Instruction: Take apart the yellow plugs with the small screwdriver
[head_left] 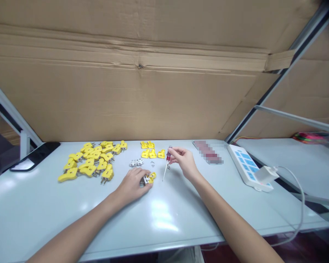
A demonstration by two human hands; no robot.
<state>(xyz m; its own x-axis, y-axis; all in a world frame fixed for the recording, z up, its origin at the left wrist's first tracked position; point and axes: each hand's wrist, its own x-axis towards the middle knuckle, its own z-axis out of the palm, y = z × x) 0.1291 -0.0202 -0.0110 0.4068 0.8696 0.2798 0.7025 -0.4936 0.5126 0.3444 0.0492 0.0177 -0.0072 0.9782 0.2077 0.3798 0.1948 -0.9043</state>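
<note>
My left hand is closed around an open yellow plug half with a pale pin insert seated in it, held at the table surface. Between the fingertips of my right hand is a small screwdriver with a red and dark handle, its thin shaft slanting down to the left. The tip is apart from the plug half, to its right. Small screws lie beyond my hands, beside pale pin inserts. Several loose yellow plug shells sit behind them in short rows.
A pile of several yellow plugs covers the left part of the table. At the far left lies a dark glossy panel. A blurred-out flat object and a white power strip with a charger lie right. Cardboard walls the back.
</note>
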